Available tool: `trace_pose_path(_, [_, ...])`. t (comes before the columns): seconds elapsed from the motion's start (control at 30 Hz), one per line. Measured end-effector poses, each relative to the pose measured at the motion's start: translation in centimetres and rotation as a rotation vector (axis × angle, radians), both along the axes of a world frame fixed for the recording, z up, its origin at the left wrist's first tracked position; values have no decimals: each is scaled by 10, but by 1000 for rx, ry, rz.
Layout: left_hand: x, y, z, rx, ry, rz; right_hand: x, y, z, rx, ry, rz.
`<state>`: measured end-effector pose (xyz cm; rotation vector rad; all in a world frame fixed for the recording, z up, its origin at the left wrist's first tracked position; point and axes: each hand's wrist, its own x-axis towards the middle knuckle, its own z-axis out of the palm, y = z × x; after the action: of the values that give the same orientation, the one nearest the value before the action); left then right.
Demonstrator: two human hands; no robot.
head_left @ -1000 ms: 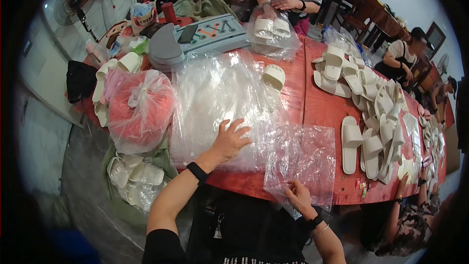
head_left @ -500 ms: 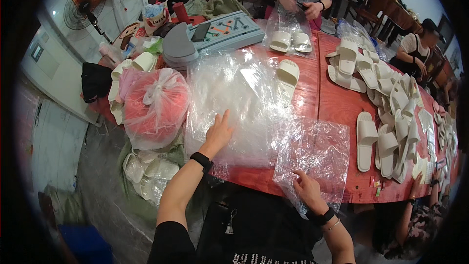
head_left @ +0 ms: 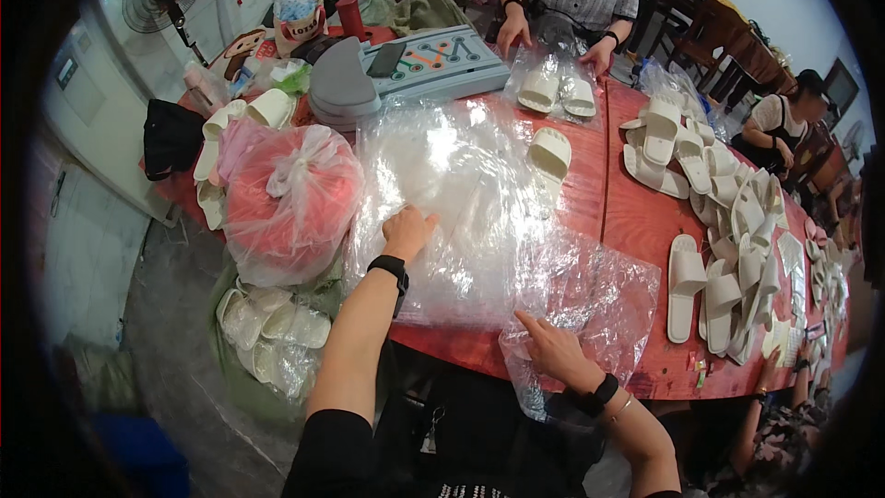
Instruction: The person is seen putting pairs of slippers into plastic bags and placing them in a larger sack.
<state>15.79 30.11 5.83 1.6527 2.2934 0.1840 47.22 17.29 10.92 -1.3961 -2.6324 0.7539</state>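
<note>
Resting the left hand point(head_left: 408, 234) on or just over a stack of clear bags point(head_left: 461, 180), with half-bent fingers; leaving any pinch there impossible to tell. Laying the right hand point(head_left: 558, 356) over a loose clear bag point(head_left: 604, 300) at the stack's lower right corner, pointing the forefinger toward the stack and curling the rest under; leaving a hold on film impossible to tell here too. Seeing in the stack flat, thin, glossy film, glaring white across the middle and top. Seeing in the loose bag crinkled, see-through film, drooping past the near edge of the red table point(head_left: 636, 221), below and right of the stack. Finding only a narrow red strip between stack and near edge. Finding wider bare tabletop right of the stack, short of a heap of cream slippers point(head_left: 754, 217). Meeting a red bundle point(head_left: 293, 198) in clear plastic just beside the stack on the left, a grey case point(head_left: 442, 78) behind the stack, and a single cream slipper point(head_left: 550, 153) at the stack's upper right.
</note>
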Motion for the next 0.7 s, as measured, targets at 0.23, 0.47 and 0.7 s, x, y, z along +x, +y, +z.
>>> trace_pose_path(0.23, [-19, 24, -21, 34, -399, 260, -39, 28, 18, -28, 5, -22])
trace_pose_path(0.47, [-38, 2, 4, 53, -197, 344, -64, 85, -14, 38, -39, -173])
trace_pose_path(0.7, [-79, -13, -20, 252, -229, 289, -76, 101, -40, -34, -35, -124])
